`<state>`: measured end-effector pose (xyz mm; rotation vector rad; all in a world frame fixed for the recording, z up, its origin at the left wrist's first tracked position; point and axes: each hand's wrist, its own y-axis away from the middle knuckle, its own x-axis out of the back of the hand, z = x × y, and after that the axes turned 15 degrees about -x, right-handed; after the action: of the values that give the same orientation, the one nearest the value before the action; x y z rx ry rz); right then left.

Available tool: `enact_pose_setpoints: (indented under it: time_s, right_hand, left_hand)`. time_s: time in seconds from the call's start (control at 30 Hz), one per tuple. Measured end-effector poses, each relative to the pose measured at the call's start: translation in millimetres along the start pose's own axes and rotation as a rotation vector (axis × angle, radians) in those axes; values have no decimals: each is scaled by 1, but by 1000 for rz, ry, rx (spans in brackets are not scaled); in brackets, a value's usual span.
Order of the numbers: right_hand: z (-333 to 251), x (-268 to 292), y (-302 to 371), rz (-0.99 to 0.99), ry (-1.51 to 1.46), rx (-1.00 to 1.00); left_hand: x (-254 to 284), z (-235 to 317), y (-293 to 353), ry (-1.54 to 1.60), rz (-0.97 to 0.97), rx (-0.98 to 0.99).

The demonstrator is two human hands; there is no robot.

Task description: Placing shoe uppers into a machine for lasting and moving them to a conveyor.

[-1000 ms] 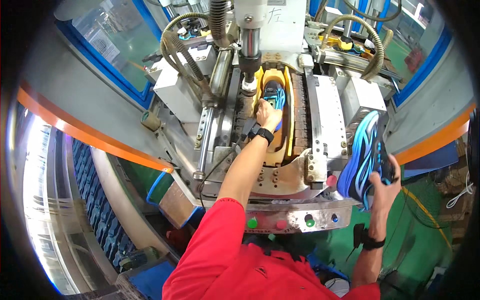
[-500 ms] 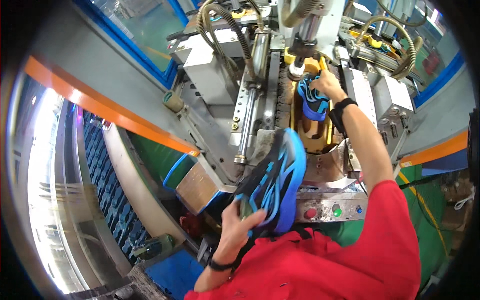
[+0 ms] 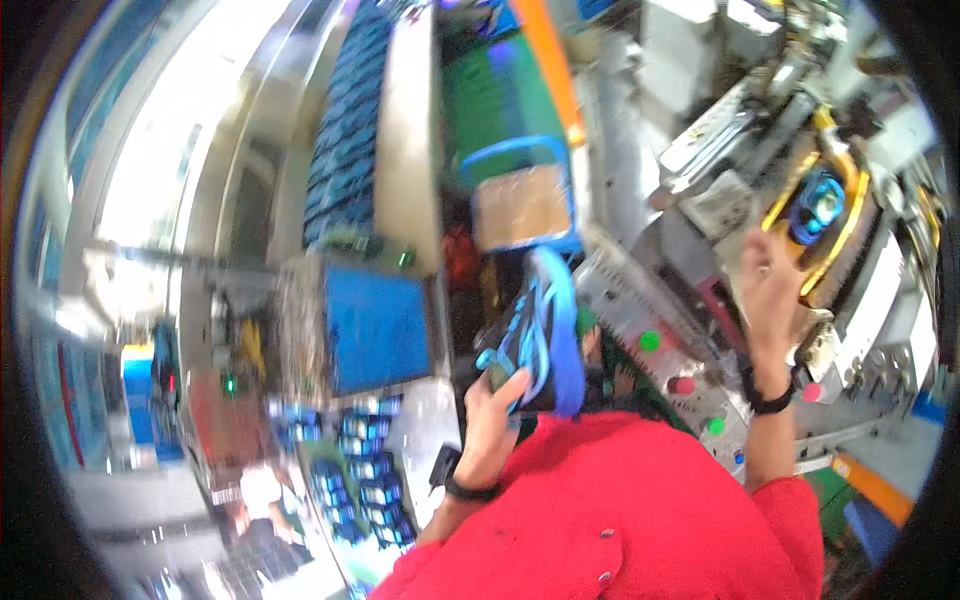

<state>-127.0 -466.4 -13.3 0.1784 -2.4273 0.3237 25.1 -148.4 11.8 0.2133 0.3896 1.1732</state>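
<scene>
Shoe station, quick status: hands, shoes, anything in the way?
Left hand grips a black-and-blue shoe, sole outward. Right hand open and empty beside the press. Second blue shoe seated in the yellow cradle. Nothing between hands and machine.

a shoe factory floor: a metal pressing machine (image 3: 800, 200) with coloured buttons fills the right of the frame, and rows of blue shoes (image 3: 345, 130) line the upper left.

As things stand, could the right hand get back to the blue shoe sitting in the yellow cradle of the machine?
Probably yes. The right hand is empty, fingers spread, raised just beside the yellow cradle, and nothing shows between it and the blue shoe seated there. The left hand is busy gripping another blue and black shoe.
</scene>
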Motion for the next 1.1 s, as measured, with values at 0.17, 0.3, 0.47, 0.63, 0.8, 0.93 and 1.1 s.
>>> enact_pose_setpoints:
  time_s: [0.17, 0.3, 0.47, 0.63, 0.8, 0.93, 1.1]
  right_hand:
    - [57, -123, 94, -375, -31, 256]
    - [114, -174, 104, -485, 139, 411]
    - [126, -189, 101, -535, 165, 426]
    - [84, -198, 85, -419, 74, 348]
    - [-120, -217, 83, -506, -157, 536]
    - [-311, -225, 121, -583, -399, 873]
    - [-579, -244, 264, -643, -484, 1432]
  left_hand:
    - [21, -18, 39, 146, 60, 62]
    - [51, -30, 67, 11, 174, 41]
    - [112, -45, 90, 198, 375, -50]
    - [184, -33, 123, 521, 699, -24]
    - [304, -40, 125, 547, 1053, -62]
    - [435, -55, 108, 548, 1232, -212]
    - [605, -77, 91, 497, 1430, -286]
